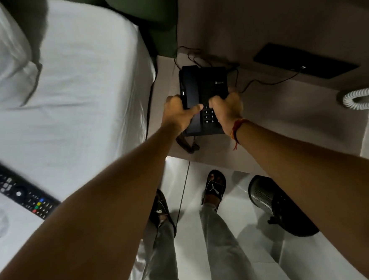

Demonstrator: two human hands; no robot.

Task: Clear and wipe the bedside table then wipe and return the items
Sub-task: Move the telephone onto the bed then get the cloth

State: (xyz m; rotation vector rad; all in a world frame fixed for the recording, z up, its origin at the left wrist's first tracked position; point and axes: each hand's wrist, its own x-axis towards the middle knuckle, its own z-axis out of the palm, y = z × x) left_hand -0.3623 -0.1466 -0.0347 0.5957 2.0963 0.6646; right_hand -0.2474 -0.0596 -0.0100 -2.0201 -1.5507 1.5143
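Observation:
A black desk telephone [206,83] with its handset on the left and a keypad sits on the pale bedside table [285,102]. My left hand [178,115] grips its left side, thumb laid across the handset. My right hand [228,109] grips its right side, thumb over the keypad. Thin black cords run from the phone's back toward the wall, and its coiled cord [187,145] hangs over the table's front edge. A black remote control [21,191] lies on the white bed [84,98] at the lower left.
A flat black panel [304,62] lies at the table's back right with a cable plugged in. A white coiled hose [359,99] sits at the right edge. On the floor stand a perforated metal bin [263,194] and my sandalled feet. A green headboard [155,17] rises behind.

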